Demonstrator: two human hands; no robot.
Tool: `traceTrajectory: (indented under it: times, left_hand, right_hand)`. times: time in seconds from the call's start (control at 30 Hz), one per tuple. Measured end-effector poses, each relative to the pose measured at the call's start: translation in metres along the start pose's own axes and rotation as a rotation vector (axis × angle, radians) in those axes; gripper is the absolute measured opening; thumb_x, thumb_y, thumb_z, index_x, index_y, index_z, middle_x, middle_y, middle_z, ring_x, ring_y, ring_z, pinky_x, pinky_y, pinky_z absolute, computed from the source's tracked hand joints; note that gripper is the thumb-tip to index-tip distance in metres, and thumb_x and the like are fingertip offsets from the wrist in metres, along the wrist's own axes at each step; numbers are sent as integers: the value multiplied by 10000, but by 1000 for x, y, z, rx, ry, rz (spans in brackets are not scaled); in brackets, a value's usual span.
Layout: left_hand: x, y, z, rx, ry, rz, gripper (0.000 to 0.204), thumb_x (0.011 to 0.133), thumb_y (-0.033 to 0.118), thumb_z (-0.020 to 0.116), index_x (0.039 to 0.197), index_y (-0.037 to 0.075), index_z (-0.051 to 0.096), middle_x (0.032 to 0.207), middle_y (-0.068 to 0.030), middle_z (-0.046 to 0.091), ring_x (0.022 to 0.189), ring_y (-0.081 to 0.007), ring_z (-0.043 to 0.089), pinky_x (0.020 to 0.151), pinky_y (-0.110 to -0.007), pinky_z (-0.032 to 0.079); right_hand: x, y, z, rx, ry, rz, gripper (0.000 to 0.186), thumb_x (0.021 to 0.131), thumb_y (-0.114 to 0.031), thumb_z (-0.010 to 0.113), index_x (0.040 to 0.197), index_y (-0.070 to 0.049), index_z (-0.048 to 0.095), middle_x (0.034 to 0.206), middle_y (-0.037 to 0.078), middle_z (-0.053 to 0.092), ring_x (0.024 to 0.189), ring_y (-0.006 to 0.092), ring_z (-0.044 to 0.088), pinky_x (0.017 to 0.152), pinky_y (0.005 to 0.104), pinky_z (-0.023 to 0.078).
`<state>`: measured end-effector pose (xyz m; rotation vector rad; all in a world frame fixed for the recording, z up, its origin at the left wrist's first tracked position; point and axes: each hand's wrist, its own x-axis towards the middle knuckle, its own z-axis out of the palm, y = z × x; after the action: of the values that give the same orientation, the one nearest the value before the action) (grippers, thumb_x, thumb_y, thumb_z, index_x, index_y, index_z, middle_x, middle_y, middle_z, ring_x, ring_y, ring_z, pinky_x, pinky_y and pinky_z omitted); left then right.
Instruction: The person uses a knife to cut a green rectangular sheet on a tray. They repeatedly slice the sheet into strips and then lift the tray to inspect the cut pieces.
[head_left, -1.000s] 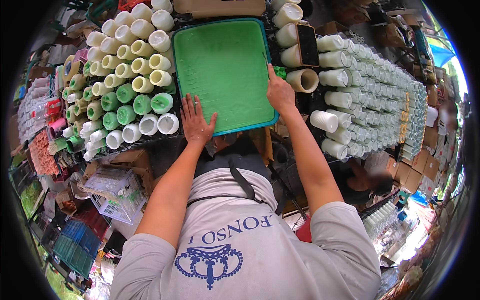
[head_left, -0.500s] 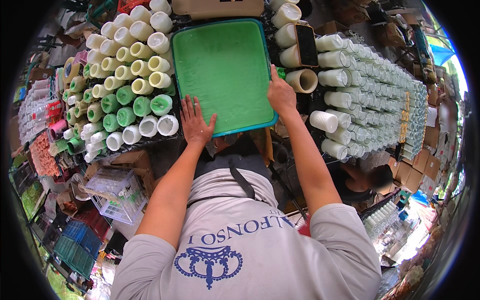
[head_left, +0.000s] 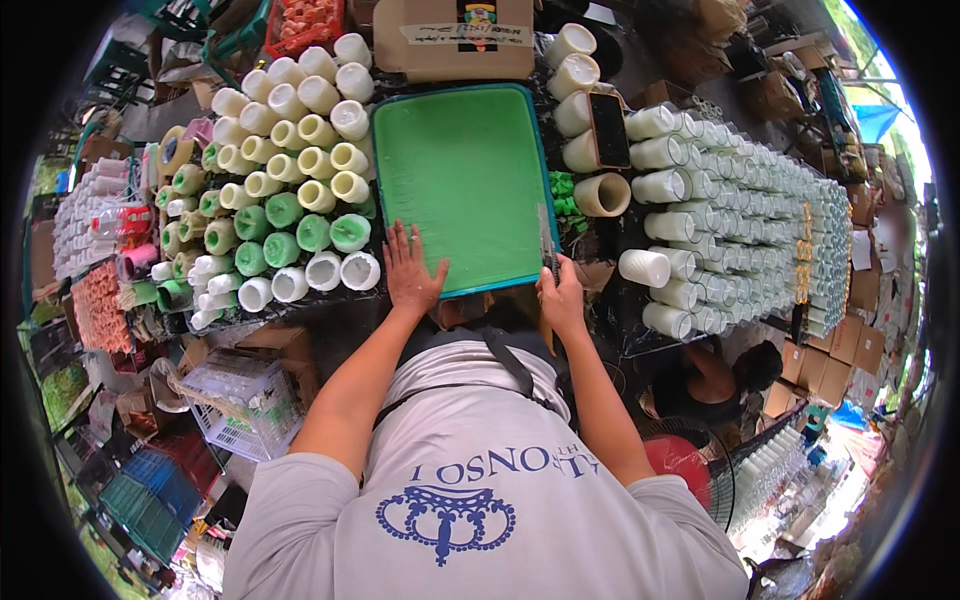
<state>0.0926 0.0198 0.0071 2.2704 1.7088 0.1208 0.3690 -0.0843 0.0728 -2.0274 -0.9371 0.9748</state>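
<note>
A teal tray [head_left: 490,287] in front of me holds a flat sheet of green material [head_left: 460,180], which looks like wax. My left hand [head_left: 412,275] lies flat with fingers spread over the tray's near left corner. At the near right corner, my right hand [head_left: 564,300] is closed round a knife [head_left: 546,240]. The thin grey blade points away from me, along the sheet's right edge. Small bright green scraps [head_left: 566,195] lie just right of the tray.
Rows of cream, green and white wax cylinders [head_left: 290,150] stand left of the tray. To its right are a phone [head_left: 609,130], a hollow cream cylinder [head_left: 603,195] and many glass cups [head_left: 690,220]. A cardboard box [head_left: 430,55] is behind. Another person [head_left: 710,380] sits at lower right.
My right hand has come toward me along the tray's right edge to the near corner, and the knife blade now shows. My left hand stays on the left side. The whole view has shifted.
</note>
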Motion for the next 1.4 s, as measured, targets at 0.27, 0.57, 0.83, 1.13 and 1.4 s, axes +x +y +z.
traceTrajectory:
  times: [0.27,0.57,0.83,1.13,1.4]
  left_hand:
    - [-28,-12,-54,-191,-361,199,783,1039,531,579,1582,-14,434,1713,-257,279,1568,-395,333,1242,-484,361]
    - [-80,-49,-102,-414,-373,-16,584,1027,386,644,1469,12,566,1371,-187,692,1287,-362,634,1094,-451,500]
    - [-158,-109,-116,-554,-236,-239,390,1035,213,644,1352,-14,646,1181,-181,763,1050,-299,741,957,-402,564]
    - [-271,-218,-8,-714,-406,-811,391,1044,221,617,1344,-28,650,1035,-212,773,809,-271,750,668,-396,589]
    - [-412,-181,12,-936,-575,-1048,504,1063,353,582,1413,-8,619,1163,-195,753,935,-261,739,790,-404,586]
  right_hand:
    - [-11,-47,2,785,-259,440,343,1105,-442,572,1077,-100,582,678,31,526,485,152,507,470,340,499]
    - [-1,-31,-15,1066,-309,382,227,1120,-331,569,1164,-110,540,760,23,534,609,158,544,547,353,516]
    - [-27,-20,-39,1097,-451,368,202,1133,-202,525,1306,-116,464,918,35,545,791,150,549,647,319,485]
    - [-47,-59,-43,1021,-448,299,401,1114,-134,516,1499,-115,405,1016,54,594,887,168,617,729,369,533]
    - [-59,-82,-23,862,-457,263,340,1134,-198,524,1452,-103,447,963,22,556,816,125,565,656,294,497]
